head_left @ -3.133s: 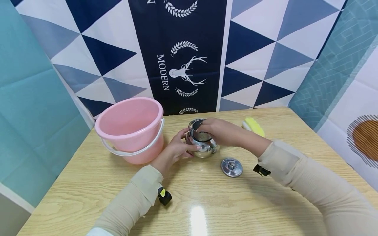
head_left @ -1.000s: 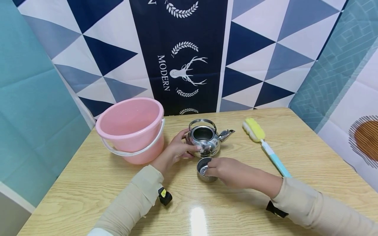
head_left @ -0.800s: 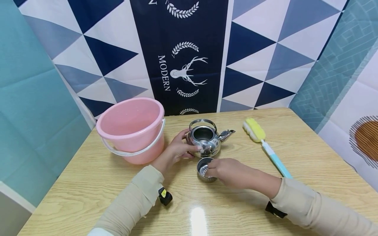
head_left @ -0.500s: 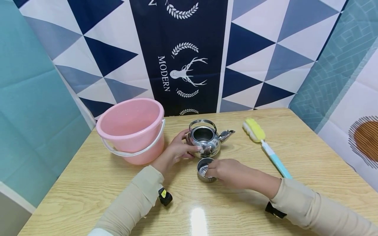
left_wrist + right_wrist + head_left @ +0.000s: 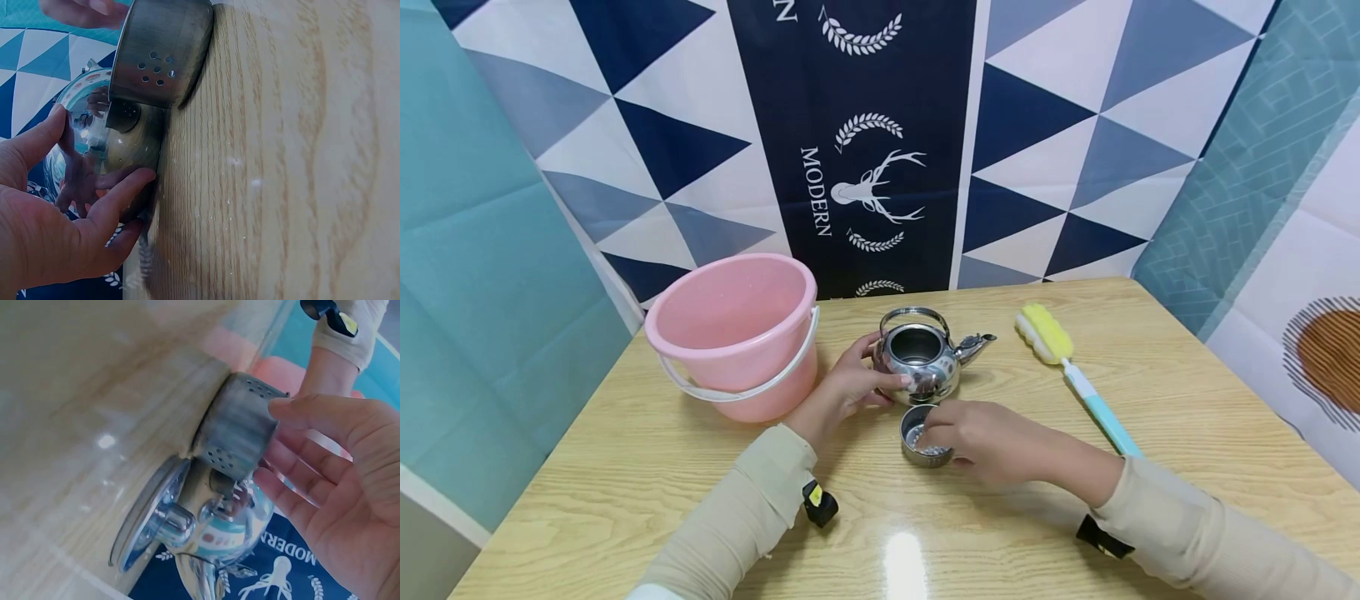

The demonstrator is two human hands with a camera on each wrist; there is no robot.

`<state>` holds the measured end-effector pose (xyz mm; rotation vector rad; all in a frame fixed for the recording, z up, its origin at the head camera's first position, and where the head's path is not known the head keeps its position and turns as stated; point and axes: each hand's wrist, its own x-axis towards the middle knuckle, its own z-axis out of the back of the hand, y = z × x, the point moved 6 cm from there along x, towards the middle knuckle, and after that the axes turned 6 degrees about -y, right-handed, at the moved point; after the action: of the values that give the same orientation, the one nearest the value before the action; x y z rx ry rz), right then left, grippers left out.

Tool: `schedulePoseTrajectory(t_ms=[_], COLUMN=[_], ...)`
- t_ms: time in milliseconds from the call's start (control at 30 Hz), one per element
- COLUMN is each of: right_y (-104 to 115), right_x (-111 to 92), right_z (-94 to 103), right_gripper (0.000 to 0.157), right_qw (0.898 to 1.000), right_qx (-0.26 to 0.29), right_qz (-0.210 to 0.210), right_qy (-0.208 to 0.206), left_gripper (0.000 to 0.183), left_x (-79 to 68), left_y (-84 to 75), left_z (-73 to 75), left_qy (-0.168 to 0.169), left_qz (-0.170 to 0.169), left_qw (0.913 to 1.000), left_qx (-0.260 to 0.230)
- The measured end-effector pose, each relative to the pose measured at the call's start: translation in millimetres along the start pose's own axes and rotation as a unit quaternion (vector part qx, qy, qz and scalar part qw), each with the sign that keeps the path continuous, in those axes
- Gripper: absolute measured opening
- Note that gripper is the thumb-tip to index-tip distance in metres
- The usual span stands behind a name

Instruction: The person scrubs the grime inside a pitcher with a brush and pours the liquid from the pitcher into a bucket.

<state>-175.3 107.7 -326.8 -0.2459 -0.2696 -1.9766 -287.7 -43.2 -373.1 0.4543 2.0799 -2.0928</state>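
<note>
My left hand (image 5: 853, 379) holds the side of a small shiny steel teapot (image 5: 928, 375), its thumb and fingers (image 5: 122, 194) spread against the round body. The teapot stands upright with its mouth uncovered, spout to the right. In front of it a perforated steel strainer cup (image 5: 917, 454) sits upright on the table. My right hand (image 5: 992, 442) hovers at the cup's right side, fingertips right at the rim. From the right wrist, that hand (image 5: 337, 469) shows loosened fingers beside the strainer cup (image 5: 240, 428). The teapot's lid (image 5: 150, 519) lies nearby, hidden by my right hand in the head view.
A pink bucket (image 5: 733, 367) with a white handle stands left of the teapot. To the right lies a yellow and white sponge brush (image 5: 1045, 333) with a blue handle. A patterned cloth (image 5: 865, 150) hangs behind the wooden table (image 5: 850, 533).
My right hand has lifted the strainer cup out of the teapot and set it on the table in front. Just now its fingers have loosened and risen slightly. My left hand stays on the teapot.
</note>
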Motion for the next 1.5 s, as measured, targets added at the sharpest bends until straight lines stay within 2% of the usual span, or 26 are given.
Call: schedulePoseTrajectory(t_ms=[200, 367, 633, 733, 867, 1233, 1333, 1500], right_y=[-3.7, -9.6, -28.1, -34.7, -44.1, -76.5, -83.9, -90.0], right_x=[-3.9, -9.3, -28.0, -35.6, -45.8, -88.6, -100.1, -113.2], right_z=[12.1, 24.4, 44.8, 48.8, 52.1, 55.9, 57.3, 61.3], right_gripper=[0.045, 0.042, 0.043, 0.041, 0.040, 0.038, 0.037, 0.038], right_qw=[0.999, 0.995, 0.986, 0.983, 0.981, 0.978, 0.976, 0.972], right_qx=[0.010, -0.022, -0.078, -0.105, -0.133, -0.143, -0.143, -0.169], right_qz=[-0.007, -0.011, -0.023, -0.027, -0.050, -0.136, -0.147, -0.120], right_qy=[-0.044, -0.093, -0.148, -0.149, -0.128, -0.069, -0.074, -0.107], left_gripper=[0.090, 0.090, 0.092, 0.092, 0.092, 0.092, 0.091, 0.092], left_x=[-0.9, -0.9, -0.8, -0.9, -1.2, -1.5, -1.0, -1.3], left_y=[-1.4, -1.4, -0.5, -0.5, -0.8, -1.2, -2.2, -2.1], left_z=[-0.4, -1.0, -1.2, -1.0, -0.7, -0.8, -1.2, -1.3], left_qy=[0.001, 0.001, -0.004, -0.003, -0.004, -0.004, -0.002, -0.004], left_qz=[-0.003, -0.003, -0.002, -0.004, -0.009, -0.008, -0.013, -0.010], left_qw=[1.0000, 1.0000, 1.0000, 1.0000, 0.9999, 0.9999, 0.9999, 0.9999], left_qx=[-0.002, -0.005, 0.001, 0.003, 0.007, 0.005, 0.002, 0.000])
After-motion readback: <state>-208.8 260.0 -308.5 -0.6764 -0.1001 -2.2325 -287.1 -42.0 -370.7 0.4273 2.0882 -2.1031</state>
